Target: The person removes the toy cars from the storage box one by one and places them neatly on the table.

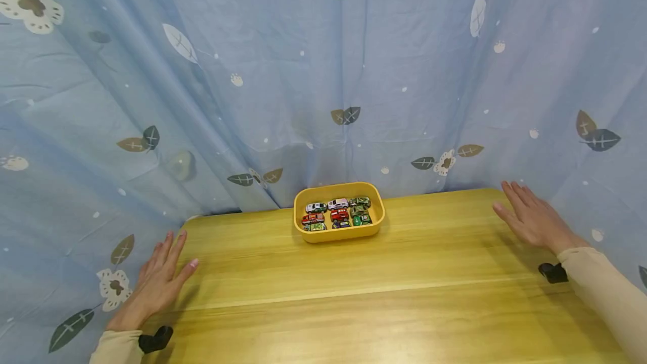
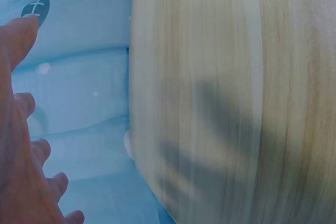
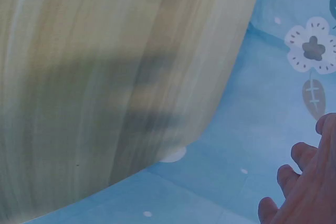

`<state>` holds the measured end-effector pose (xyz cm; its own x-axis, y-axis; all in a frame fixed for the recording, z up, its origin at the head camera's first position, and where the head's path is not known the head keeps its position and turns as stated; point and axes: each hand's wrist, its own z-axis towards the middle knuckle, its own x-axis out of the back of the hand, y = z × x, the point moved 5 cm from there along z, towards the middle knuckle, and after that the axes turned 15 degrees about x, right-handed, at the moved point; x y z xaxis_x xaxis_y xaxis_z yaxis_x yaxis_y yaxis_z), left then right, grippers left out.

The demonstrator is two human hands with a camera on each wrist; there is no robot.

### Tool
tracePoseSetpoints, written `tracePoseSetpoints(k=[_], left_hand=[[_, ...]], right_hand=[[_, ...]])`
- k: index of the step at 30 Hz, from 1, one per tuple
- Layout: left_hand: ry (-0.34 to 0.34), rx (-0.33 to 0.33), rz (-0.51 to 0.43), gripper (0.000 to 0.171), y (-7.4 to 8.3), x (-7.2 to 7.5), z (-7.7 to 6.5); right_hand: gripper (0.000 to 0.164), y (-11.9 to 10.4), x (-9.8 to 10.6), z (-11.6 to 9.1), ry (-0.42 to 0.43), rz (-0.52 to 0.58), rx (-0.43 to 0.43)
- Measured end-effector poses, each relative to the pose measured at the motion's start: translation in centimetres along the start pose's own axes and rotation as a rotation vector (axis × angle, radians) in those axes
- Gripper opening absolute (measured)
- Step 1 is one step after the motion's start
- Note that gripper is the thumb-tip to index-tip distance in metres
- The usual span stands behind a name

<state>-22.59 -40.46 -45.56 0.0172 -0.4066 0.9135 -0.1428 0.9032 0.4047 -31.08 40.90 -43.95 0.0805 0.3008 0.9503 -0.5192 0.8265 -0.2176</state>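
A yellow tray (image 1: 337, 236) with raised walls stands at the far middle of the table in the head view. Inside lie several small toy cars, among them a red one (image 1: 340, 215), a white one (image 1: 316, 207) and a green one (image 1: 361, 220). My left hand (image 1: 158, 280) hovers over the table's left edge, fingers straight and thumb spread, holding nothing. Over the right edge, my right hand (image 1: 536, 218) is likewise stretched out with nothing in it. Both hands are well apart from the tray. Neither wrist view shows the tray or cars.
The wooden table (image 1: 283, 285) has rounded far corners. A blue curtain (image 1: 323, 72) with flowers and leaves hangs behind it and along both sides. Dark wrist devices show beside the left sleeve (image 1: 155, 340) and the right sleeve (image 1: 601, 280).
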Motion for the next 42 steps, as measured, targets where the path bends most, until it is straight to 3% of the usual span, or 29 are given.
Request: tracePoseSetpoints(k=[10, 15, 23, 29, 34, 42], left_hand=[[0.034, -0.024, 0.017, 0.084, 0.5, -0.3, -0.3], [0.066, -0.049, 0.013, 0.085, 1.2, -0.5, -0.3], [0.174, -0.137, -0.121, 0.085, 3.8, -0.1, 0.5], [0.244, -0.201, -0.191, 0.088, 7.0, -0.7, 2.4], [0.202, -0.217, -0.220, 0.092, 10.0, -1.9, 4.3], [0.078, -0.168, -0.281, 0.097, 13.7, -4.3, 7.0]], right_hand=[[0.076, 0.3, -0.5, -0.4, -0.024, 0.003, -0.014], [0.075, 0.0, -0.3, 0.2, 0.010, -0.033, 0.000], [0.077, -1.9, 0.8, 2.6, 0.058, -0.038, 0.021], [0.081, -4.2, 1.4, 5.6, 0.056, -0.071, 0.030], [0.080, -6.5, 1.1, 8.2, 0.048, -0.049, 0.053], [0.072, -9.8, -0.9, 12.0, 0.084, 0.021, 0.122]])
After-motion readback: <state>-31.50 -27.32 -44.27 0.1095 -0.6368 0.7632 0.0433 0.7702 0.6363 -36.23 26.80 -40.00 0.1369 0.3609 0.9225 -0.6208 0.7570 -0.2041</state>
